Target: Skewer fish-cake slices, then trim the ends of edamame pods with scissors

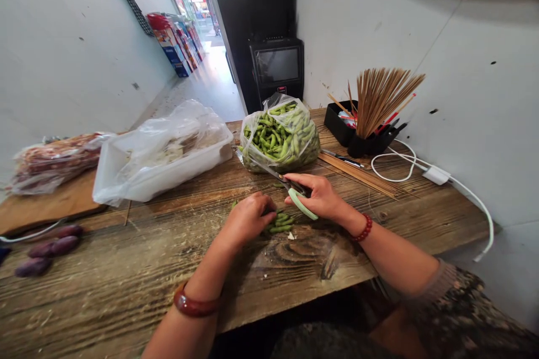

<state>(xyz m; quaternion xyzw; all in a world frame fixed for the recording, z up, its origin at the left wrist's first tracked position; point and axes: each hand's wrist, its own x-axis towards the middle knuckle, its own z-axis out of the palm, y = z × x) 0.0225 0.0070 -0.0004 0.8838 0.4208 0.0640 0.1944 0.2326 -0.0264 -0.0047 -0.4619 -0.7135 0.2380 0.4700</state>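
Observation:
My right hand (pixel 322 196) is closed around a pair of scissors (pixel 302 205) with pale green handles. Their blades point up and left, in front of a clear plastic bag (pixel 314 151) full of green edamame pods (pixel 273 133). My left hand (pixel 251 214) is low over the table, with its fingers curled down beside a small pile of edamame pods (pixel 281 223). Whatever those fingertips pinch is hidden behind the hand. A small pale scrap (pixel 291 236) lies just in front of the pile.
Left of the bag stands a white plastic tub (pixel 138 179) partly covered with plastic film. Beyond it, bagged meat (pixel 59 162) rests on a wooden board (pixel 50 205), near several purple sweet potatoes (pixel 53 248). At right are skewers (pixel 381 101) in a black holder and a white cable (pixel 438 175).

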